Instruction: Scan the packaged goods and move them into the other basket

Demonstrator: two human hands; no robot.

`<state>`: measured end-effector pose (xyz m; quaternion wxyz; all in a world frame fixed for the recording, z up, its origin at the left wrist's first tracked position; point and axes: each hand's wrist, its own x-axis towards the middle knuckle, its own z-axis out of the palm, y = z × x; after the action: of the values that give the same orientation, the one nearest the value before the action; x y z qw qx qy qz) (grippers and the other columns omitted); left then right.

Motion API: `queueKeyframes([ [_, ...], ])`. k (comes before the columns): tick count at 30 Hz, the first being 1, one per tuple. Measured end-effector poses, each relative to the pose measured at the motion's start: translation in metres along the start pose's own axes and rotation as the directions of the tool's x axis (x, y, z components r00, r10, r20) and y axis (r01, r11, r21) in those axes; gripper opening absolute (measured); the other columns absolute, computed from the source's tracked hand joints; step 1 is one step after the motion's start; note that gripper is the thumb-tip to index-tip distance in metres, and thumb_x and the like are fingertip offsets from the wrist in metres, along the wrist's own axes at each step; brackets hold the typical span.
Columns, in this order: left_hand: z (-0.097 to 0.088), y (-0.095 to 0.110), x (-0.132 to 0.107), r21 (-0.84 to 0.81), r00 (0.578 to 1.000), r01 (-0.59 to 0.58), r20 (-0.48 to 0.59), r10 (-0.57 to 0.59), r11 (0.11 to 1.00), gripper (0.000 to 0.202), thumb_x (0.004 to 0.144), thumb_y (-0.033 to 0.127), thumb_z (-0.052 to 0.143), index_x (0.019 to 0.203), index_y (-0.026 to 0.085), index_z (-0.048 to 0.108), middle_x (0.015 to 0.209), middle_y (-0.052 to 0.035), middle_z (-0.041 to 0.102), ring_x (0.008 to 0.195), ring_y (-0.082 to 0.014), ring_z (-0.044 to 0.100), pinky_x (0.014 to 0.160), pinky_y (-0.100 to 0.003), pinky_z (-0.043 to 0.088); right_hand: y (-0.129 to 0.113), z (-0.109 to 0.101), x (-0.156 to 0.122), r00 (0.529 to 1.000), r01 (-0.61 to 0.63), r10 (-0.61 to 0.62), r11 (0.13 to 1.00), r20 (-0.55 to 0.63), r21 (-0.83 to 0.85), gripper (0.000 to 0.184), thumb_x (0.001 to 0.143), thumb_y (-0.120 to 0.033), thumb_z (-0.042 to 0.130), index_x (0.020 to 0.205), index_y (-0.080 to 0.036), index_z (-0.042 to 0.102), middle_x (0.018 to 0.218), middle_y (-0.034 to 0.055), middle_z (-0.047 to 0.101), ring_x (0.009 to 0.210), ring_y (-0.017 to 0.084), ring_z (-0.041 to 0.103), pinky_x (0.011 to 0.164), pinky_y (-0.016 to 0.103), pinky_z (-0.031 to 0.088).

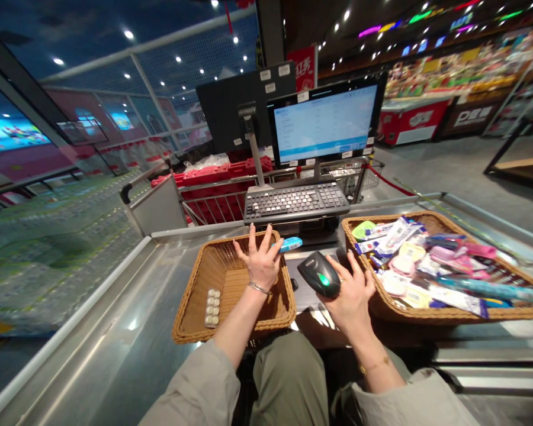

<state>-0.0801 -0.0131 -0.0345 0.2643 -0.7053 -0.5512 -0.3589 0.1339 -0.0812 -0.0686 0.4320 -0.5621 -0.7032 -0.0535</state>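
Left hand (261, 263) pinches a blue packet (290, 244) between thumb and forefinger, its other fingers splayed, above a wicker basket (181, 319) in front of the checkout keyboard (296, 201), with a blister pack (212, 308) lying inside. Right hand (350, 296) is clamped around a black handheld barcode scanner (320, 274), just beside a second wicker basket (448, 315) heaped with packaged goods (404, 260), front right of the keyboard.

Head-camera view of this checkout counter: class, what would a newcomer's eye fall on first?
A bright monitor glows at top centre. Below it, the right grip clasps a black handheld barcode scanner showing a green light. To its right, a wicker basket sits piled with colourful packets.
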Motion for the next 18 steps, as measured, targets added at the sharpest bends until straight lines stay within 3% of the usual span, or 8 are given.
queueKeyframes([
  [13, -0.007, 0.006, 0.002, -0.010, 1.000, 0.009, 0.029, -0.009, 1.000, 0.031, 0.085, 0.029, 0.072, 0.114, 0.040, 0.074, 0.146, 0.0012, 0.057, 0.151, -0.0371, 0.028, 0.117, -0.070, -0.015, -0.011, -0.016, 0.006, 0.992, -0.081, 0.075, 0.995, -0.103, -0.055, 0.022, 0.085, -0.035, 0.057, 0.095, -0.020, 0.070, 0.130, 0.0111, 0.068, 0.144, 0.036, 0.036, 0.115, 0.062, 0.019],
  [18, -0.013, 0.017, 0.008, -0.047, 0.999, -0.003, 0.050, 0.006, 0.999, 0.031, 0.085, 0.029, 0.071, 0.114, 0.039, 0.074, 0.145, 0.0003, 0.059, 0.150, -0.0374, 0.031, 0.117, -0.072, -0.013, -0.008, -0.027, 0.007, 0.985, -0.111, 0.101, 0.992, -0.140, -0.067, 0.026, 0.085, -0.035, 0.058, 0.103, -0.020, 0.069, 0.134, 0.0106, 0.067, 0.143, 0.037, 0.038, 0.114, 0.064, 0.021],
])
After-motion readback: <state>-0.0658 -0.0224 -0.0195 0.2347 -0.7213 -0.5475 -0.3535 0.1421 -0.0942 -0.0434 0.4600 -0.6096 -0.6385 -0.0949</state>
